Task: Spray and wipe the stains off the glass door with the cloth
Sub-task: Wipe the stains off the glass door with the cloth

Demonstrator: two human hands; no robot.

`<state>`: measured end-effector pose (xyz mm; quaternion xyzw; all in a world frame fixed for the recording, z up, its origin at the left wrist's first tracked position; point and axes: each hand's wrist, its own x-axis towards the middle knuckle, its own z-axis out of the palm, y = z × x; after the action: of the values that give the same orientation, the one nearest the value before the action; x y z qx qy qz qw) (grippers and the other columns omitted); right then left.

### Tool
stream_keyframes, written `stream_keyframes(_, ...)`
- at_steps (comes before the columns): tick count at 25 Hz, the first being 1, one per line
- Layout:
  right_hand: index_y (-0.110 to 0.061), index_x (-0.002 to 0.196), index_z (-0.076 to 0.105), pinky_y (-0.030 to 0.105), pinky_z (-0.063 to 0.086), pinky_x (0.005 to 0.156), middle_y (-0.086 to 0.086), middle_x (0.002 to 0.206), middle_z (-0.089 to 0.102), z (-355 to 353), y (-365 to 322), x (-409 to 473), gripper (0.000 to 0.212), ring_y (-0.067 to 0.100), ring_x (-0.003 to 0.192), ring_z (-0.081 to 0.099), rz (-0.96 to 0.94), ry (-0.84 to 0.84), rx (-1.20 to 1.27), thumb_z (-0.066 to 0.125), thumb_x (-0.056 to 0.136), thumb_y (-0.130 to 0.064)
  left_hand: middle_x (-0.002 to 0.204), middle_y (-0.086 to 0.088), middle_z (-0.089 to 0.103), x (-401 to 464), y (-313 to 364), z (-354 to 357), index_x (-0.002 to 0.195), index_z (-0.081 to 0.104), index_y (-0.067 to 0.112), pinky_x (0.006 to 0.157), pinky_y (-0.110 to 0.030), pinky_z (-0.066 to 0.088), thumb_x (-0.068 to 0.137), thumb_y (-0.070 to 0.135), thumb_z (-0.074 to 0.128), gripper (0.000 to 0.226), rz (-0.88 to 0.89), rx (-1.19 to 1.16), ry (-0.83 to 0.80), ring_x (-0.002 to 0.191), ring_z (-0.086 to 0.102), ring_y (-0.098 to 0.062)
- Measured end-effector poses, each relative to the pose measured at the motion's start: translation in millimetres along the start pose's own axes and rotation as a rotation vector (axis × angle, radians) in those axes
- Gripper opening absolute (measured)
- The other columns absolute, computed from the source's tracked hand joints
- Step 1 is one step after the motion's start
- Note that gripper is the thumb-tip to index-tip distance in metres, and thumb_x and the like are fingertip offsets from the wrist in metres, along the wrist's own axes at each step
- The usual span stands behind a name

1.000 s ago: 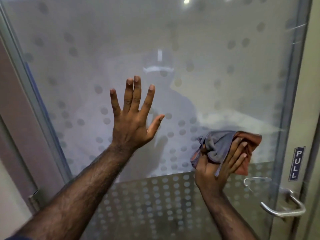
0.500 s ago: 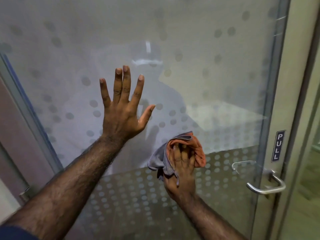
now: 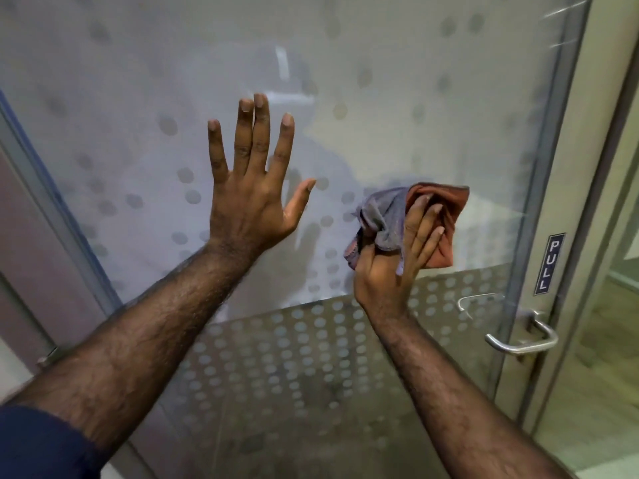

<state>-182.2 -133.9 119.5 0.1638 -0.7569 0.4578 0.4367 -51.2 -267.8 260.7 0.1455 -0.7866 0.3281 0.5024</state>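
A frosted glass door (image 3: 397, 81) with a pattern of dots fills the view. My left hand (image 3: 252, 188) lies flat against the glass with its fingers spread and straight. To its right, my right hand (image 3: 401, 254) presses a bunched grey and orange cloth (image 3: 439, 216) against the glass, with the fingers over the cloth and the thumb tucked round its grey part. No spray bottle is in view.
A metal lever handle (image 3: 522, 337) sits at the door's right edge, below a dark PULL sign (image 3: 549, 264). The door's metal frame (image 3: 567, 167) runs down the right side. A wall edge (image 3: 45, 202) slants down the left.
My right hand with the cloth swept left across the glass, then back right and up. My left hand stayed flat on the glass.
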Motion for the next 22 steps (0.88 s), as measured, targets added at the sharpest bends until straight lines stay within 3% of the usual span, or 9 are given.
stream_keyframes(3,-0.003,0.171,0.02,0.061,0.013,0.136,0.018,0.18,0.019,5.9,-29.9,-25.4,0.076,0.041,0.168,0.016,-0.203,-0.091,0.075,0.036,0.112,-0.047,0.175,-0.028,0.014,0.0,0.1,-0.2,0.17,0.016,0.01,0.129,-0.07,0.006,0.109,0.064,0.028,0.082,0.011,-0.005,-0.005,0.164,0.013,-0.046)
stream_keyframes(6,-0.016,0.172,0.023,0.051,0.01,0.138,0.006,0.181,0.018,13.6,-32.9,-82.4,0.08,0.028,0.171,0.008,-0.373,-0.255,0.345,0.055,0.101,-0.034,0.175,-0.028,0.014,-0.1,-1.5,-0.2,0.17,0.016,0.011,0.13,-0.069,0.005,0.109,0.064,0.027,0.082,0.011,-0.019,-0.005,0.164,0.012,-0.045)
stream_keyframes(10,-0.031,0.166,0.043,0.045,0.027,0.134,-0.01,0.179,0.029,4.1,9.4,-148.9,0.073,0.018,0.169,0.021,-0.594,-0.5,0.389,0.056,0.096,-0.018,0.175,-0.028,0.013,0.0,-2.8,-1.5,0.171,0.015,0.011,0.13,-0.068,0.005,0.11,0.064,0.027,0.082,0.023,-0.022,-0.01,0.164,0.012,-0.045)
stream_keyframes(14,-0.029,0.171,0.033,0.047,0.024,0.135,-0.008,0.179,0.03,-31.2,37.9,-157.0,0.069,0.023,0.168,0.024,-0.595,-0.622,0.341,0.054,0.106,-0.017,0.174,-0.028,0.015,-1.0,-3.6,-6.0,0.17,0.018,0.01,0.13,-0.068,0.008,0.11,0.061,0.032,0.079,0.045,-0.043,-0.015,0.164,0.014,-0.044)
stream_keyframes(16,-0.024,0.172,0.028,0.051,0.021,0.135,-0.005,0.18,0.028,-46.1,57.0,-159.5,0.062,0.027,0.168,0.025,-0.604,-0.601,0.308,0.048,0.115,-0.031,0.173,-0.03,0.018,-4.8,0.8,-12.5,0.169,0.024,0.009,0.13,-0.067,0.01,0.111,0.056,0.038,0.076,0.063,-0.097,0.008,0.163,0.017,-0.046)
stream_keyframes(17,-0.026,0.173,0.027,0.05,0.021,0.136,-0.006,0.18,0.027,-54.5,66.7,-160.2,0.061,0.024,0.168,0.025,-0.514,-0.638,0.335,0.045,0.116,-0.04,0.172,-0.031,0.021,-9.1,6.4,-16.6,0.167,0.029,0.008,0.13,-0.067,0.012,0.111,0.053,0.042,0.073,0.08,-0.15,0.027,0.162,0.019,-0.047)
stream_keyframes(19,-0.035,0.165,0.043,0.04,0.029,0.133,-0.014,0.171,0.045,-81.5,74.2,-156.2,0.056,0.012,0.161,0.038,-0.051,-0.813,0.547,0.046,0.113,-0.056,0.17,-0.031,0.027,-25.5,25.5,-25.3,0.161,0.042,0.004,0.131,-0.065,0.018,0.11,0.043,0.053,0.066,0.108,-0.342,0.081,0.161,0.023,-0.048)
stream_keyframes(21,-0.032,0.137,0.069,0.031,0.044,0.119,-0.018,0.138,0.074,-110.7,75.7,-146.4,0.038,0.003,0.136,0.062,0.422,-0.909,0.829,0.049,0.112,-0.053,0.168,-0.027,0.035,-50.6,53.2,-35.5,0.153,0.054,0.002,0.131,-0.059,0.025,0.107,0.035,0.06,0.057,0.074,-0.586,0.077,0.16,0.029,-0.044)
stream_keyframes(22,-0.027,0.123,0.075,0.031,0.046,0.114,-0.019,0.124,0.079,-123.8,73.2,-139.9,0.037,-0.001,0.123,0.068,0.562,-0.871,0.902,0.047,0.113,-0.049,0.167,-0.023,0.04,-65.6,68.3,-41.4,0.149,0.059,0.002,0.132,-0.053,0.027,0.106,0.033,0.062,0.053,0.039,-0.693,0.039,0.16,0.032,-0.039)
